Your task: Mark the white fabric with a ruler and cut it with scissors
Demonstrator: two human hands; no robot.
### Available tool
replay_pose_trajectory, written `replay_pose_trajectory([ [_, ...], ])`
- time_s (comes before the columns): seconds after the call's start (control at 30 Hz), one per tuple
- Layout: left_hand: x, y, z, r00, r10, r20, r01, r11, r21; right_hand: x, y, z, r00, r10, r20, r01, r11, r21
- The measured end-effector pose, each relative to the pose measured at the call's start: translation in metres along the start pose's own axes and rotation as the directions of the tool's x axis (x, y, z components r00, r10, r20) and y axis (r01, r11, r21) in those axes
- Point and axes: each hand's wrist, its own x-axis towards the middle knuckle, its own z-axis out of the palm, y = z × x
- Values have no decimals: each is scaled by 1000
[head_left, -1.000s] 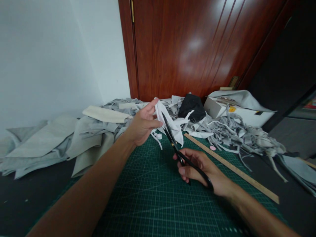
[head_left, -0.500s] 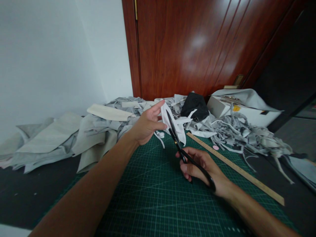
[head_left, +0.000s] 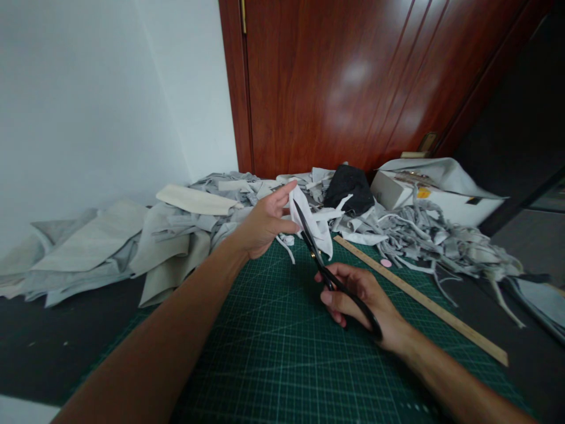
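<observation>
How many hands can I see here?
2: the left hand, holding the white cloth, and the right hand, lower in the picture, gripping the black scissors. No others show.

The left forearm (head_left: pixel 176 335), on the side of the left edge of the surface (head_left: pixel 48 330), is bare, broad and smooth in outline, tapering to a narrow, bare wrist. The left grip (head_left: pixel 261 229) is a bare hand with long, slim fingers. The right forearm (head_left: pixel 441 366), towards the right edge, is bare too and looks thinner. The right grip (head_left: pixel 368 291) is another bare hand, slender with rounded fingertips, its nails too small to make out clearly
</observation>
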Motion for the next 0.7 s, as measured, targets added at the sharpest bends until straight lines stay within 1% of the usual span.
replay_pose_trajectory([
  [0.23,1,-1,-1,999,31,6,-31,999,10,0,3,0,1000,-8,-1,8,1000,8],
  [0.5,0,3,-5,999,-42,-12,42,999,-23,0,1,0,1000,-14,-26,15,1000,18],
  [0.7,0,1,-9,999,-35,-7,34,999,-17,0,2,-1,1000,-8,-21,8,1000,7],
])
